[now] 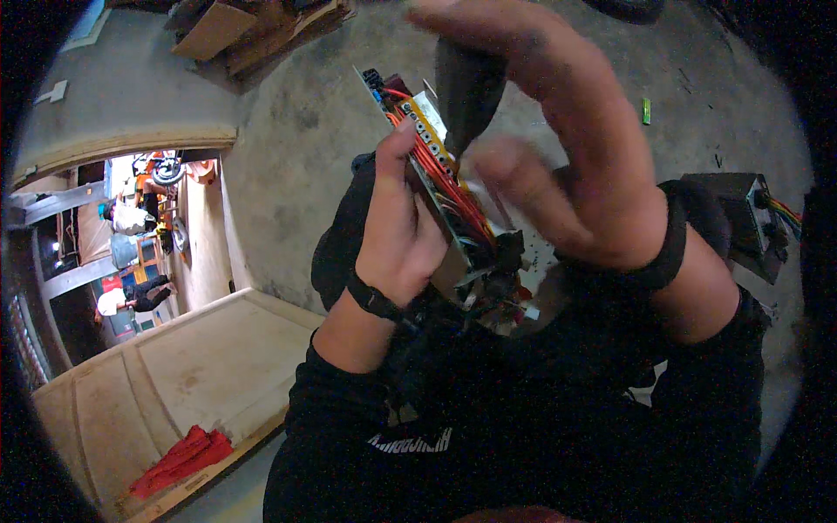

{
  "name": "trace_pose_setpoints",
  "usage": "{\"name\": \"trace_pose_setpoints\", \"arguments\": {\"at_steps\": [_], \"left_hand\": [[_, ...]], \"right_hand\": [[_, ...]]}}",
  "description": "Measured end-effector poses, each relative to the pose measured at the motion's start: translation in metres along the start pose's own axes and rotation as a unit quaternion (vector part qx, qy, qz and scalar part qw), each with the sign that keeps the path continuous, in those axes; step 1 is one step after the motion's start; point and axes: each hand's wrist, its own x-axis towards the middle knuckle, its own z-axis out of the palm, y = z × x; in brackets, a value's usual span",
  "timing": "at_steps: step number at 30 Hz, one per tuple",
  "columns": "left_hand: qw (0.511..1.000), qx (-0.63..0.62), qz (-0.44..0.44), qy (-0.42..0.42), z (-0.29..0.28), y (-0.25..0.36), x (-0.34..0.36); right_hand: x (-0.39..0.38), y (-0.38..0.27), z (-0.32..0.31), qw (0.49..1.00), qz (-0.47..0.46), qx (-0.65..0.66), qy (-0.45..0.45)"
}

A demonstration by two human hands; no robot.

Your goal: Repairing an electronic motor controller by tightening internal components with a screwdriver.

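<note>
We hold a circuit board (446, 218) tilted up in the air before us, our left hand (397, 231) pinching it by a long edge w/ the thumb up against the rim; the other fingers are mostly hidden behind. Our right hand (610, 183), blurred, arches just beside it, fingers curled over a dark tapered tool (471, 91) whose tip hangs near the board; the thumb looks to stand off, & we can't tell if the grip is closed. Red wires (449, 187) run lengthwise past a yellow strip (427, 126). We'd judge the board light, stiff & prob. not slippery, but fragile at its joints, so best hold = the bare long edges, w/ no pull on the wiring. At R, a metal box (737, 196); at L, a red cloth (183, 462) on a pale panel (218, 357).
</note>
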Motion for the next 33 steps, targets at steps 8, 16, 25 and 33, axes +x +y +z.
{"name": "trace_pose_setpoints", "arguments": {"at_steps": [8,16,25,33], "left_hand": [[0.999,-0.033,0.041,0.012,0.004,-0.002,-0.008],[1.000,-0.001,-0.026,-0.005,0.001,-0.005,-0.010],[1.000,0.010,-0.021,-0.011,0.000,-0.002,-0.011],[0.995,0.086,-0.040,0.036,-0.010,-0.007,0.000]], "right_hand": [[-0.006,0.003,0.002,1.000,-0.003,0.031,-0.003],[-0.007,0.010,-0.001,0.998,-0.001,0.057,-0.009],[-0.010,0.016,0.002,0.995,-0.001,0.096,-0.021],[-0.011,0.027,0.001,0.994,-0.007,0.105,-0.026]]}}
